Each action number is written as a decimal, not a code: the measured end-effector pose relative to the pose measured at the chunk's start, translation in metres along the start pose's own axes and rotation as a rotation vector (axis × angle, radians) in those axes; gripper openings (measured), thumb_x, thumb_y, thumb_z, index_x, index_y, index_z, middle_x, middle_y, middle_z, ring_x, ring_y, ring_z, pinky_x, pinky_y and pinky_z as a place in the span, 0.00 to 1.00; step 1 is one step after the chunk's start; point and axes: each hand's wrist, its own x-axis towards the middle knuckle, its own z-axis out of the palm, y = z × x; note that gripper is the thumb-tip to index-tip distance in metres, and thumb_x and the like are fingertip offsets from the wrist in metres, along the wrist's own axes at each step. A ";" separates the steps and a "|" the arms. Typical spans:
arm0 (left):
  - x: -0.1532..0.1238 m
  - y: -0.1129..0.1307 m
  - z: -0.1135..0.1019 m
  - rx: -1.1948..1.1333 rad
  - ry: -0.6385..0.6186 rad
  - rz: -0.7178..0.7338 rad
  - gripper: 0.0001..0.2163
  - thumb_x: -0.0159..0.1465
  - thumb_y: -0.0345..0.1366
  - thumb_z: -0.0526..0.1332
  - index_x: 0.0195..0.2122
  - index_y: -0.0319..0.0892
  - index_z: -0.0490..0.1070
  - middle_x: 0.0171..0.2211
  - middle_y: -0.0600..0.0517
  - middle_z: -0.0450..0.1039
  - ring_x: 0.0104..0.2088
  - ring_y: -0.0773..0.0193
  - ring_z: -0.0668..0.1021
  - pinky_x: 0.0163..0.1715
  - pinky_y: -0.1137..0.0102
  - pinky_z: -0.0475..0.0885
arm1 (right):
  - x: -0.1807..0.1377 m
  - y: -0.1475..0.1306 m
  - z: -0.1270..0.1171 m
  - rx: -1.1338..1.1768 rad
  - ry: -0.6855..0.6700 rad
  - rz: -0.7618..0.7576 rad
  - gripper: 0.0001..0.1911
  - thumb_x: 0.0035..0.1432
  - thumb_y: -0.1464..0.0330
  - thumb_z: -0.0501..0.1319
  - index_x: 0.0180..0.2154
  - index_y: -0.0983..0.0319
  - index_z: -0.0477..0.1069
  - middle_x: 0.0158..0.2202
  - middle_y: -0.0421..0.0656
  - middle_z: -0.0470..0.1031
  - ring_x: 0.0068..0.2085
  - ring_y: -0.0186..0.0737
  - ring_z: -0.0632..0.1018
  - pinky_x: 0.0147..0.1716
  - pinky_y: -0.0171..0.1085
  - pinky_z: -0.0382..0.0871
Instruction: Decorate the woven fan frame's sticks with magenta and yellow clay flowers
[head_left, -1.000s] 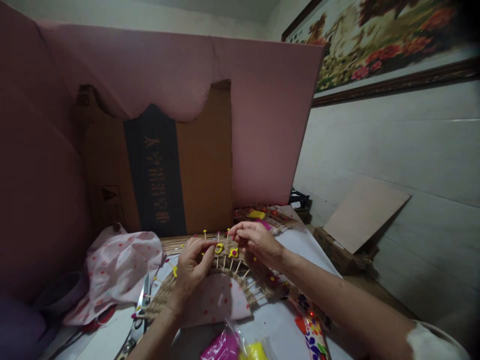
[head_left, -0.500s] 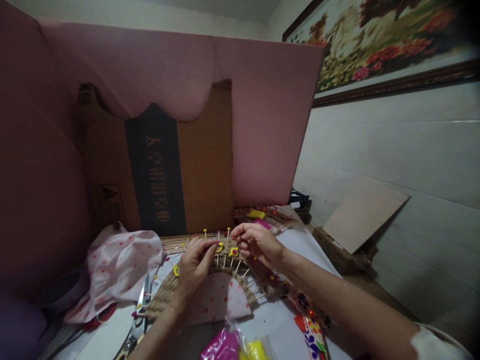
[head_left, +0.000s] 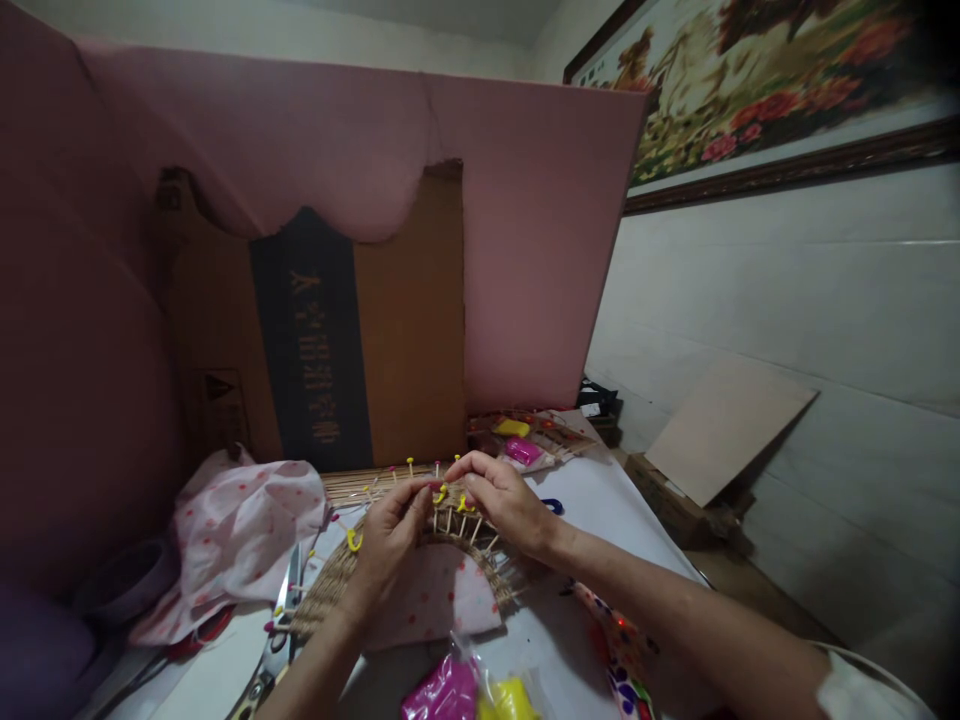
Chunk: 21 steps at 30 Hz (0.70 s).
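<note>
A half-round woven twine piece (head_left: 330, 585) lies before me, with pale sticks standing out along its curved edge. Yellow and magenta knobs cap several sticks, and small yellow ring-like shapes (head_left: 354, 541) sit on the weave. Over its upper left part, my left hand (head_left: 391, 520) has thumb and forefinger closed on a small magenta piece (head_left: 435, 487). My right hand (head_left: 504, 500) is beside it, its bent fingers meeting near the left fingertips; whatever they pinch is too small to make out. Dotted pink cloth (head_left: 442, 590) fills the middle of the half-round.
Packets of magenta (head_left: 442, 690) and yellow (head_left: 514, 700) material lie at the front. Scissors (head_left: 281, 640) and crumpled dotted cloth (head_left: 251, 520) are on the left. A cardboard sheet (head_left: 412, 330) leans at the back. More packets (head_left: 523, 452) lie behind my right hand.
My right hand has moved left and slightly down, bringing its fingertips to those of my left hand. The left hand stays nearly in place.
</note>
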 end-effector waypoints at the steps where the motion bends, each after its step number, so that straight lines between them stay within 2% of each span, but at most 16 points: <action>1: 0.000 0.001 0.001 -0.056 -0.012 -0.031 0.12 0.53 0.42 0.64 0.34 0.39 0.75 0.19 0.56 0.68 0.19 0.72 0.67 0.18 0.77 0.59 | -0.001 -0.001 0.000 -0.069 0.014 -0.032 0.08 0.57 0.72 0.52 0.35 0.62 0.69 0.19 0.33 0.59 0.21 0.29 0.60 0.20 0.29 0.52; 3: 0.000 0.005 0.002 -0.175 -0.057 -0.110 0.11 0.51 0.40 0.66 0.31 0.39 0.75 0.18 0.57 0.67 0.17 0.74 0.64 0.16 0.79 0.56 | -0.004 -0.002 0.001 -0.163 0.018 -0.107 0.07 0.56 0.68 0.57 0.37 0.62 0.70 0.19 0.33 0.59 0.22 0.29 0.60 0.21 0.29 0.53; 6: -0.002 0.014 0.004 -0.336 -0.145 -0.256 0.10 0.48 0.39 0.68 0.23 0.38 0.70 0.13 0.60 0.61 0.14 0.77 0.58 0.13 0.80 0.50 | -0.008 -0.003 0.003 -0.164 -0.019 -0.200 0.08 0.55 0.66 0.60 0.38 0.61 0.72 0.17 0.32 0.57 0.20 0.29 0.58 0.20 0.30 0.51; 9: -0.006 0.022 0.005 -0.414 -0.243 -0.375 0.14 0.49 0.40 0.68 0.19 0.37 0.66 0.11 0.61 0.57 0.11 0.79 0.52 0.11 0.79 0.43 | -0.009 -0.004 0.005 -0.067 0.023 -0.273 0.05 0.54 0.67 0.62 0.31 0.62 0.74 0.20 0.35 0.65 0.22 0.29 0.63 0.23 0.31 0.56; 11: -0.008 0.028 0.006 -0.448 -0.311 -0.411 0.14 0.52 0.41 0.66 0.20 0.36 0.67 0.12 0.60 0.57 0.11 0.80 0.52 0.11 0.79 0.43 | -0.009 -0.006 0.005 0.044 0.084 -0.252 0.05 0.52 0.68 0.63 0.28 0.63 0.73 0.23 0.37 0.69 0.25 0.31 0.66 0.25 0.31 0.58; 12: -0.009 0.030 0.007 -0.471 -0.327 -0.423 0.13 0.53 0.41 0.66 0.22 0.36 0.69 0.13 0.59 0.59 0.12 0.80 0.53 0.11 0.79 0.43 | -0.009 -0.008 0.005 0.133 0.111 -0.199 0.05 0.52 0.67 0.63 0.26 0.63 0.72 0.23 0.37 0.68 0.24 0.30 0.66 0.24 0.30 0.58; 14: -0.010 0.033 0.009 -0.516 -0.319 -0.457 0.10 0.53 0.38 0.66 0.30 0.36 0.71 0.17 0.58 0.62 0.14 0.79 0.57 0.12 0.80 0.46 | -0.008 -0.011 0.003 0.419 0.141 0.003 0.06 0.52 0.67 0.62 0.26 0.62 0.68 0.19 0.33 0.63 0.20 0.27 0.61 0.18 0.27 0.53; 17: -0.011 0.036 0.014 -0.503 -0.261 -0.496 0.11 0.51 0.32 0.65 0.35 0.38 0.71 0.21 0.57 0.65 0.16 0.78 0.61 0.14 0.81 0.49 | -0.005 -0.015 0.001 0.797 0.102 0.293 0.05 0.53 0.69 0.58 0.27 0.62 0.64 0.17 0.31 0.59 0.15 0.24 0.56 0.13 0.25 0.44; 19: -0.012 0.037 0.017 -0.412 -0.210 -0.470 0.08 0.52 0.33 0.63 0.34 0.39 0.71 0.19 0.59 0.61 0.15 0.78 0.58 0.14 0.81 0.47 | -0.004 -0.015 0.000 0.871 0.074 0.383 0.03 0.52 0.72 0.54 0.26 0.63 0.62 0.18 0.34 0.61 0.16 0.24 0.60 0.14 0.25 0.48; 21: -0.014 0.038 0.020 -0.245 -0.136 -0.346 0.08 0.54 0.36 0.61 0.34 0.40 0.71 0.17 0.60 0.58 0.15 0.77 0.56 0.14 0.80 0.47 | -0.005 -0.014 -0.001 0.890 0.079 0.440 0.04 0.51 0.75 0.51 0.26 0.64 0.61 0.19 0.37 0.64 0.18 0.27 0.66 0.16 0.26 0.57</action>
